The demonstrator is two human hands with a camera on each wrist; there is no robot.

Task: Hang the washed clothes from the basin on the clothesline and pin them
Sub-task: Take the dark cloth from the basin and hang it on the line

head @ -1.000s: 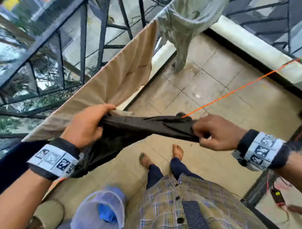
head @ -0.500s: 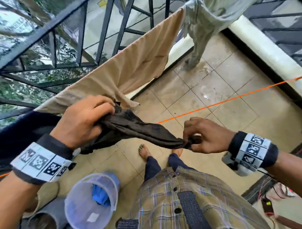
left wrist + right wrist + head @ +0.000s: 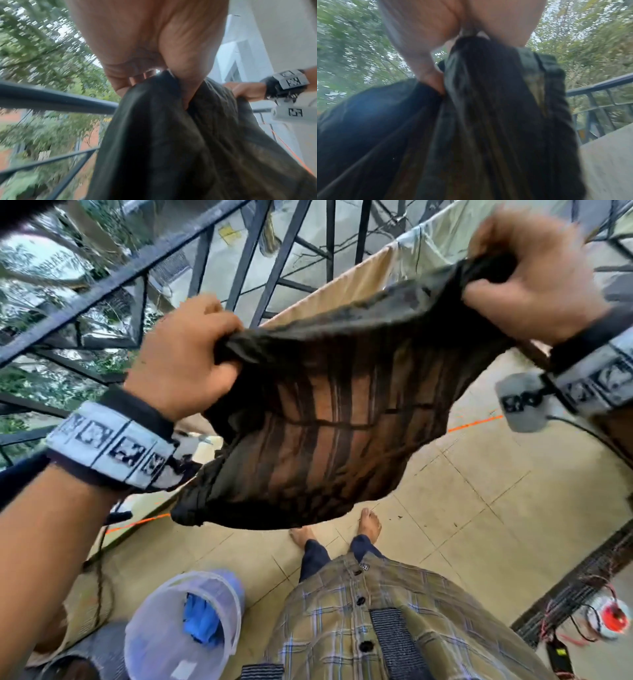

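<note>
Both hands, left hand and right hand, had lifted the dark garment, each gripping a corner. It now spread open, likely ready for the orange clothesline at four o'clock.

Light: soft even daylight, no hard shadows | Backlight: dark cloth glows brown where daylight passes through | Blur: both wrist views smeared, foliage streaked, head view soft at the hands | Distortion: railing bows at the wide-angle edges | Glare: none obvious
</note>
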